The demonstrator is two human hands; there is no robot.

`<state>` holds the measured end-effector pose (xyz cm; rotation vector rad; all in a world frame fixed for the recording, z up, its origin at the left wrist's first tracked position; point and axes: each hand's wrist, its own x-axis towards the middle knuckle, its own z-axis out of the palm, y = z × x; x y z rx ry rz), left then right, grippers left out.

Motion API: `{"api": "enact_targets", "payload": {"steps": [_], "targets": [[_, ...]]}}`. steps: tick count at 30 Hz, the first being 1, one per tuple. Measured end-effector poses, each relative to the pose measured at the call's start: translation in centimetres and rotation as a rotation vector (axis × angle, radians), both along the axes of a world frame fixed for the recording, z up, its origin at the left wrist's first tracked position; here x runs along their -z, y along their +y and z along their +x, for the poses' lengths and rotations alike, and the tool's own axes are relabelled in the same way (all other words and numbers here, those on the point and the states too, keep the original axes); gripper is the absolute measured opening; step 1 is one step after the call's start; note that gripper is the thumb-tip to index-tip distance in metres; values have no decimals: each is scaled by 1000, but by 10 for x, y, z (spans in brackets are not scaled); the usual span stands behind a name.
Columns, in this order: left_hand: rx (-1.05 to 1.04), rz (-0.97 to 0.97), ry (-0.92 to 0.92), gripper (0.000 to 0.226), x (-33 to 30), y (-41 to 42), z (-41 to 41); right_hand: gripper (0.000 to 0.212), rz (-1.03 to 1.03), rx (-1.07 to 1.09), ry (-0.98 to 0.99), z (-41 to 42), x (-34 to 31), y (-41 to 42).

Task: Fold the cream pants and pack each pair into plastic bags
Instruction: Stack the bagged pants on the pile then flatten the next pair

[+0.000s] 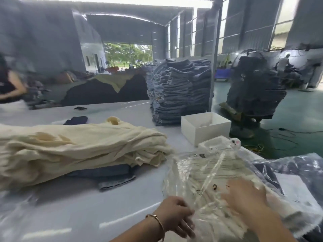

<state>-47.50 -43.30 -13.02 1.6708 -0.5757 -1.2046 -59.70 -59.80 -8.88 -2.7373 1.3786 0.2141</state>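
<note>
A folded pair of cream pants [197,173] lies inside a clear plastic bag [216,159] at the near right of the white table [111,203]. My left hand [174,215] rests at the bag's near left edge with its fingers on the plastic; a bracelet is on that wrist. My right hand [244,194] lies flat on top of the bagged pants, fingers spread. A tall heap of unfolded cream pants [75,151] sits to the left, resting on some blue denim [111,175].
Two white boxes [206,130] stand behind the bag. A high stack of folded jeans [180,91] rises at the back. More plastic-wrapped items [297,173] lie at the right edge. A dark phone [80,108] and dark cloth [76,120] lie farther back. Another person [10,86] works at the far left.
</note>
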Motion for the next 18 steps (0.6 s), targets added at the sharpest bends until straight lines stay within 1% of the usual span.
{"api": "enact_targets", "payload": {"steps": [3, 6, 9, 12, 15, 18], "targets": [[-32, -24, -53, 5, -12, 45, 32, 47, -103, -156, -68, 49, -20, 33], [-166, 0, -86, 4, -16, 110, 72, 47, -159, -439, -145, 110, -26, 90], [-354, 21, -85, 7, -15, 189, 115, 42, -122, -726, -195, 175, -24, 155], [-533, 30, -76, 6, -16, 269, 161, 36, -92, -939, -213, 246, -19, 221], [-657, 29, -75, 7, -16, 336, 214, 36, -64, -1034, -301, 328, -12, 278], [-719, 10, -80, 9, -20, 383, 278, 54, -60, -1012, -404, 423, -6, 319]]}}
